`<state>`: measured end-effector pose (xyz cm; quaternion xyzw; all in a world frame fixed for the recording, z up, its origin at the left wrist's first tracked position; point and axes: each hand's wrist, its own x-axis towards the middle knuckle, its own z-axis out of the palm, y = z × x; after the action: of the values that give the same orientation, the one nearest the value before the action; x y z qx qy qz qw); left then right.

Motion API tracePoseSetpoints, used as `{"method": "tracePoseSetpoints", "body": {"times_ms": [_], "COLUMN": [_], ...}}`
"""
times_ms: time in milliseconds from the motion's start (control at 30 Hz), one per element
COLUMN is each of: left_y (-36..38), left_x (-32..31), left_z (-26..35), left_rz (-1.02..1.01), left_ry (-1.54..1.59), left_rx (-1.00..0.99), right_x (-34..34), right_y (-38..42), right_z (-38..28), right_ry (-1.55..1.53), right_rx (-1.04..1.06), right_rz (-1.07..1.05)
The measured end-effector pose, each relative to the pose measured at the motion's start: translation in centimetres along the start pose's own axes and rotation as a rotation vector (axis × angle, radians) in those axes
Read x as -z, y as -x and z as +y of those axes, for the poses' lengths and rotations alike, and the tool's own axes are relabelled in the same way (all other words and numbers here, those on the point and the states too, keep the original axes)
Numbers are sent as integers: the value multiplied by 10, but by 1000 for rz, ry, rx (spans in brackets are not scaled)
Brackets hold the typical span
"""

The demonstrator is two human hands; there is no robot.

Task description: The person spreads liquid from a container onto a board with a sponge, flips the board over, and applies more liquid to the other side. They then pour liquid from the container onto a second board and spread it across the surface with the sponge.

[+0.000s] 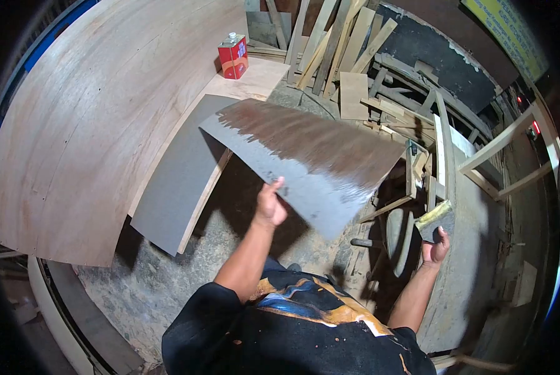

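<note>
My left hand grips the near edge of a thin grey sheet, thumb on top and fingers underneath. The sheet is tilted, and its far part carries a wet-looking brown coating with a ragged, streaky border. Off to the right, my right hand is closed on a flat grey spreader, whose far edge is covered in a yellowish material. The spreader is apart from the sheet. Left of the sheet, a grey-topped panel lies along the edge of a large plywood surface.
A red can stands on the plywood. Timber offcuts lean at the back. A round-seated stool stands beside my right hand, and a wooden frame rises at the far right.
</note>
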<state>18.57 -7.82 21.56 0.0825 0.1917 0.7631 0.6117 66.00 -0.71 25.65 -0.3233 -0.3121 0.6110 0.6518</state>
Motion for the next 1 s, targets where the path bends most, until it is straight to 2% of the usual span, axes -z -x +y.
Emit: {"method": "tracePoseSetpoints", "body": {"times_ms": [133, 200, 267, 367, 467, 533, 600, 667, 733, 800, 867, 900, 967, 1000], "left_y": [-15, -29, -59, -95, -123, -138, -145, -157, -166, -179, -188, -193, -203, -205], "left_x": [-65, -80, -78, -80, -64, -56, -54, -41, -27, -27, -22, -13, 21, 38], "left_z": [-55, -72, -93, -91, -87, -61, -44, -35, -34, -30, -21, -12, 7, 16], "left_rz": [-25, -56, -35, -47, 49, 78, 150, 221, 308, 388, 599, 608, 914, 927], "left_ry": [33, 35, -38, -99, -97, -142, -86, -91, -244, -213, -105, -113, -50, -49], "left_rx": [-141, -197, -369, -489, -550, -615, -735, -793, -895, -965, -1044, -1054, -1033, -1041], "right_x": [2, -11, -18, -41, -51, -60, -59, -94, -110, -139, -158, -182, -216, -225], "right_y": [-54, -80, -109, -143, -188, -226, -271, -310, -367, -414, -462, -467, -480, -493], "right_z": [-4, -4, -1, 1, 0, 3, 6, 15, 28, 49, 84, 104, 147, 173], "right_ry": [-3, -25, -57, -37, 11, 17, 52, 63, 89, 31, 92, 81, 71, 66], "right_rx": [43, 51, 39, 47, 24, 1, -74, -67, -98, -198, -249, -266, -339, -391], "right_rz": [-5, -15, -71, -79, -128, -144, -206, -247, -250, -404, -397, -429, -473, -492]}}
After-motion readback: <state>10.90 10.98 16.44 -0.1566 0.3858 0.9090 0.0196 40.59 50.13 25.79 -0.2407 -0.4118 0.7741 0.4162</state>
